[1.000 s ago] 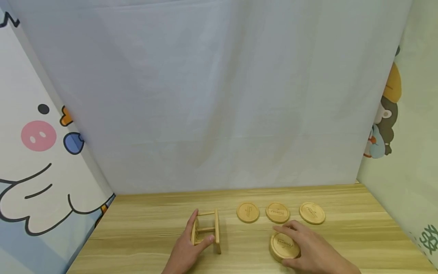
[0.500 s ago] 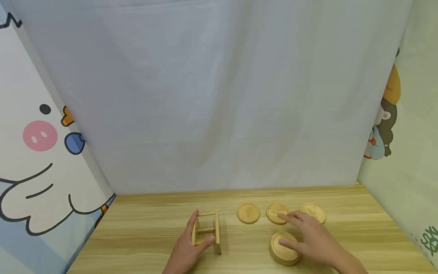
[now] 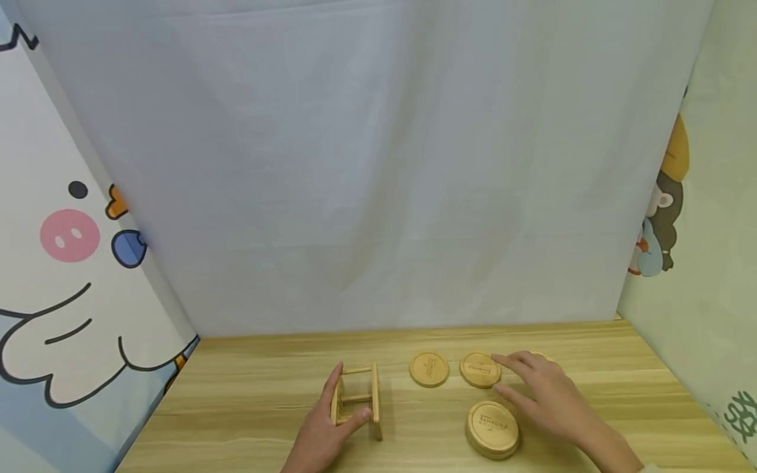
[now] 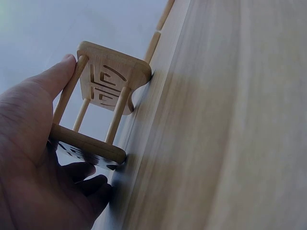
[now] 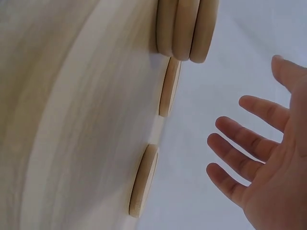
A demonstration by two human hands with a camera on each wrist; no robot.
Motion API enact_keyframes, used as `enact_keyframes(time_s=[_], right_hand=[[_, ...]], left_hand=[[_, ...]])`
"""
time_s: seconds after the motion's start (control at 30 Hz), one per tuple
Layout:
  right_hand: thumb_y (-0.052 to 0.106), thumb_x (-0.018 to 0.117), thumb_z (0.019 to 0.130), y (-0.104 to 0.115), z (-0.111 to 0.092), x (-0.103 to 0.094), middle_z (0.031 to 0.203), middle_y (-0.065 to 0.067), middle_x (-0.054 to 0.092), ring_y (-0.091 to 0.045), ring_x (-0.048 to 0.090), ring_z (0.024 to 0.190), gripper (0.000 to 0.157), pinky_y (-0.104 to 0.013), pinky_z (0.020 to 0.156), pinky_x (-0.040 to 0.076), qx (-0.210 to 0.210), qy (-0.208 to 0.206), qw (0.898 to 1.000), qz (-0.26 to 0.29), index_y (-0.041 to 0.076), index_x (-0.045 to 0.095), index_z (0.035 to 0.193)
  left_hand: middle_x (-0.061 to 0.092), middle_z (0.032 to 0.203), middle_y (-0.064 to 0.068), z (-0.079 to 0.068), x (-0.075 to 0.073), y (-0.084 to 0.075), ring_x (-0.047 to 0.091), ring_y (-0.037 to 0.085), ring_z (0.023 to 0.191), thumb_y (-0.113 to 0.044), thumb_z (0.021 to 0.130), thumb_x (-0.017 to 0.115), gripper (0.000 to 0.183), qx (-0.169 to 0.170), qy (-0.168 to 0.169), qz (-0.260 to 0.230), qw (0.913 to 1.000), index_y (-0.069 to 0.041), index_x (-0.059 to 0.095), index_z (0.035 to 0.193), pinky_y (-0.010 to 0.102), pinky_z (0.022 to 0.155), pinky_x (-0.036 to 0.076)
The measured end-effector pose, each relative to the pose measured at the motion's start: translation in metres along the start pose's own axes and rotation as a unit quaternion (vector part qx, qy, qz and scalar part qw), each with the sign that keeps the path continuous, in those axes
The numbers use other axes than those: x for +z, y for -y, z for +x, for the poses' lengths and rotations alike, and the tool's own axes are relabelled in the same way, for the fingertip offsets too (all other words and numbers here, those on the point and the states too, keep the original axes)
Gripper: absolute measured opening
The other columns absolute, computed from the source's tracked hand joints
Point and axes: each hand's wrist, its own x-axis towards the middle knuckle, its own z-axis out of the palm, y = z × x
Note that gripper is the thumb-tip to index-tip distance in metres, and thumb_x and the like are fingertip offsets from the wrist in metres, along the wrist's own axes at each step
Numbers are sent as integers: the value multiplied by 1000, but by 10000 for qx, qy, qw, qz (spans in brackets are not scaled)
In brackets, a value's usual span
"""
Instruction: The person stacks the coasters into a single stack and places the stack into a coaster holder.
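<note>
- Currently, the wooden coaster rack (image 3: pixel 357 397) is resting on the tabletop (image 3: pixel 266 387), its plates' long axis running away from the person, its dowels pointing crosswise.
- The left hand (image 3: pixel 324 424) is gripping it between thumb and fingers.
- Rightward, the coaster stack (image 3: pixel 493 428) is sitting near the right hand (image 3: pixel 550 397), which is hovering loose, holding nothing.
- Beyond, two single coasters (image 3: pixel 429 369) are lying flat.

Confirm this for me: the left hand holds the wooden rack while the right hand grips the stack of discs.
Not quite: the right hand isn't gripping the stack of discs; the right wrist view shows it empty, apart from the stack. The left hand does hold the wooden rack.
</note>
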Motion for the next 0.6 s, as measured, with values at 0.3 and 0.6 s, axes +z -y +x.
enact_keyframes(time_s=[0.3,0.6], right_hand=[[20,84,101,-11,3,0,125,-9,76,-35,73,112,44,-63,91,58,59,-130,9998,-126,9,74,143],[22,87,98,-22,4,1,128,-13,75,-40,71,117,51,-69,96,55,239,-46,9997,-21,7,72,144]], left_hand=[[43,168,35,1,0,-1,53,67,140,-68,94,81,108,-118,58,18,9999,-29,27,178,83,102,48],[43,167,36,0,0,-1,53,68,139,-67,94,81,108,-23,43,25,10000,-26,26,178,84,103,47]])
